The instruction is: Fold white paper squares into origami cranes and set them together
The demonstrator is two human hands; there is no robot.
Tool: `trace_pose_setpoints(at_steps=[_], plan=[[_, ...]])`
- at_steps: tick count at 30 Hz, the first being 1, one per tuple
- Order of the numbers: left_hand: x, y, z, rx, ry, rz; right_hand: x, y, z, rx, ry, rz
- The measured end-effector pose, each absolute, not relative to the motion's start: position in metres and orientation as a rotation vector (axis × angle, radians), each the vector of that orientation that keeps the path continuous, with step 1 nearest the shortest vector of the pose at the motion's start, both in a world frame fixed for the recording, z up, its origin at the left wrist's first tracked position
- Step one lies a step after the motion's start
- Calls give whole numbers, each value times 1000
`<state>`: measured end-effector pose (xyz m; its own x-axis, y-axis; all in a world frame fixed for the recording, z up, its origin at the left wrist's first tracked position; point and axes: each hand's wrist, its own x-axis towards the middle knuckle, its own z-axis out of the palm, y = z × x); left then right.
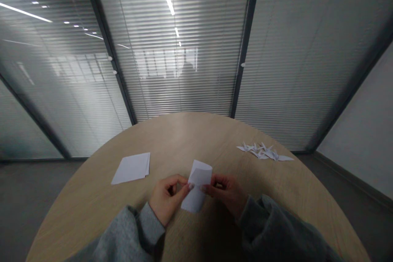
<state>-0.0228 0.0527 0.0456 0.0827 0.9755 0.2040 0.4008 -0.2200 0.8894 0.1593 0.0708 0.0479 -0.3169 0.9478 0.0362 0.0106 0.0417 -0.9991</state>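
Observation:
Between my two hands is a white sheet of paper, bent over so that its upper part shows a curved fold. My left hand pinches the paper's left edge between thumb and fingers. On the opposite edge, my right hand grips it the same way, thumb on the near face. The paper is tilted just above the table's near middle. What the fingertips do behind the paper is hidden.
A stack of white paper sheets lies to the left on the round wooden table. Several folded paper cranes sit in a pile at the right. Glass partitions with blinds stand behind the table's far edge.

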Motion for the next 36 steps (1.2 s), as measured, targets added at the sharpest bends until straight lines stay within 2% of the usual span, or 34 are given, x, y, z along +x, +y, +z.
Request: trace_pose_setpoints(at_steps=[36], plan=[[-23,50,48,1848,1306,1032,160,75,39,-1033,-1465,1307]])
